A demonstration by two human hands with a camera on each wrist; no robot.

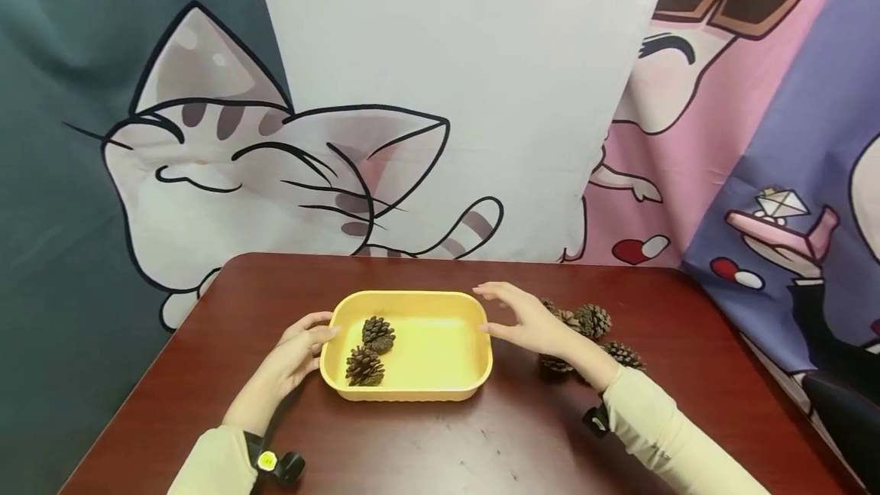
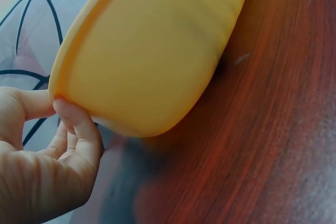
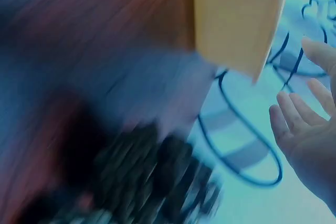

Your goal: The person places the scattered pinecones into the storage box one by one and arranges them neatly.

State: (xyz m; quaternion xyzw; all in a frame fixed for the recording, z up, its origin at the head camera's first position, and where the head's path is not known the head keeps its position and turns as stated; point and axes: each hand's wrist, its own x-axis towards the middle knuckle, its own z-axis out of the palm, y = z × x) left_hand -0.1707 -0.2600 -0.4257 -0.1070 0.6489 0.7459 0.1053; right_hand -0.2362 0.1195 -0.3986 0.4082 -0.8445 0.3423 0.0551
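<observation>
A yellow plastic tray (image 1: pixel 433 354) rests on the table, with two brown pine cones (image 1: pixel 365 367) at its left end. My left hand (image 1: pixel 296 351) pinches the tray's left rim between thumb and fingers, which the left wrist view shows close up on the yellow wall (image 2: pixel 142 66). Beside the right rim is my right hand (image 1: pixel 528 325), its fingers spread and holding nothing. In the right wrist view that hand (image 3: pixel 307 114) appears apart from the tray. Several more pine cones (image 1: pixel 593 321) lie behind and under the right forearm, partly hidden; they are blurred in the right wrist view.
The dark red-brown wooden table (image 1: pixel 412 449) carries everything. A cloth backdrop with a cartoon cat (image 1: pixel 206 205) hangs behind its far edge. A black object (image 1: pixel 842 403) stands past the table's right edge.
</observation>
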